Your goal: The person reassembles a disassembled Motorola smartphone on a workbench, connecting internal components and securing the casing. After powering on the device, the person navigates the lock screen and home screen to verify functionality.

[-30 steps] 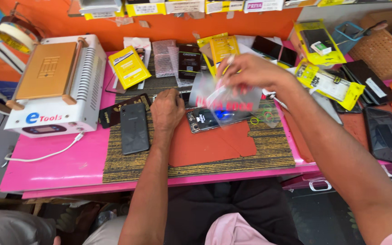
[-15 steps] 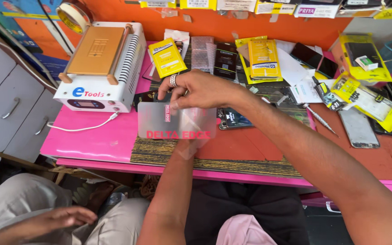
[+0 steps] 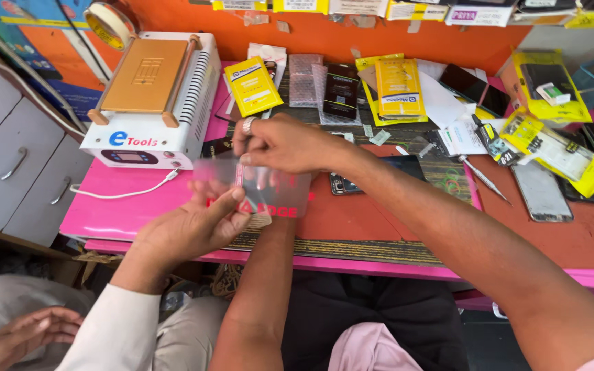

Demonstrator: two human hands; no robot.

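The pink table (image 3: pixel 139 206) is taking up most of the view, its far right end running out of the frame. At its left a white machine (image 3: pixel 152 130) with a gold plate is sitting, likely kept off to the side so the red mat (image 3: pixel 352 216) stays free as the work spot.

Above the mat's left edge the pouch (image 3: pixel 276 196), clear and frosted, is being held up off the table. The right hand (image 3: pixel 287 144) is pinching its top edge between thumb and fingertips, probably so it hangs flat and open to view. The left hand (image 3: pixel 269 230) is rising under it, mostly behind the plastic; whether it is gripping or only propping, I cannot tell.

A co-worker's hand (image 3: pixel 190 227), in a white sleeve, is touching the pouch's left side with loose fingers, seemingly steadying it. What the pouch contains is blurring out.

Yellow packets (image 3: pixel 252 86) and a phone (image 3: pixel 541 192) are lying along the back and right, and a thin tool (image 3: pixel 482 178) is resting between them.
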